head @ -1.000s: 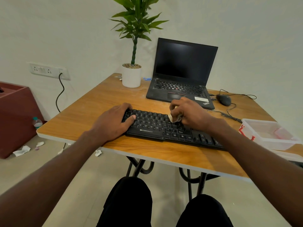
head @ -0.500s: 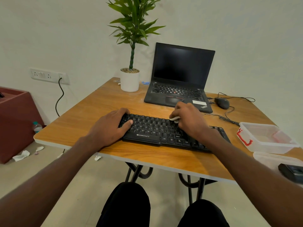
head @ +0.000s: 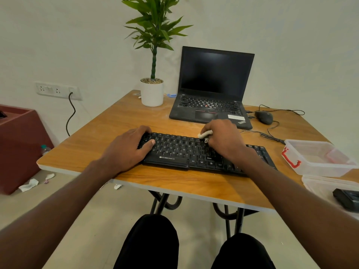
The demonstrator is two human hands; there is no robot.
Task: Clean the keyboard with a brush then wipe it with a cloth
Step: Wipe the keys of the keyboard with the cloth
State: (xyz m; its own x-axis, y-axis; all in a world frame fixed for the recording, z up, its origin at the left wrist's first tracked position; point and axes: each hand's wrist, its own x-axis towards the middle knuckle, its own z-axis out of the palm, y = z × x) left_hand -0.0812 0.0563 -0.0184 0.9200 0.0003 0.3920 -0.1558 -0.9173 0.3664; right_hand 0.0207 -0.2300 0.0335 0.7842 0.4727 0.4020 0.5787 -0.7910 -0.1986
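A black keyboard (head: 178,150) lies across the near middle of the wooden table (head: 108,133). My left hand (head: 128,148) rests flat on the keyboard's left end, thumb on the keys, holding it down. My right hand (head: 223,138) sits over the keyboard's upper middle, fingers closed on a small white cloth (head: 204,135) pressed against the top row of keys. Only a small wad of the cloth shows past my fingers. No brush is in view.
An open black laptop (head: 211,90) stands behind the keyboard, a potted plant (head: 152,92) to its left, a black mouse (head: 264,117) with cables to its right. Clear plastic containers (head: 318,158) sit at the table's right edge, one holding a dark object (head: 345,199).
My right hand has slid the cloth from the middle keys up to the keyboard's far edge. The left hand has stayed on the left end. The camera view has shifted slightly.
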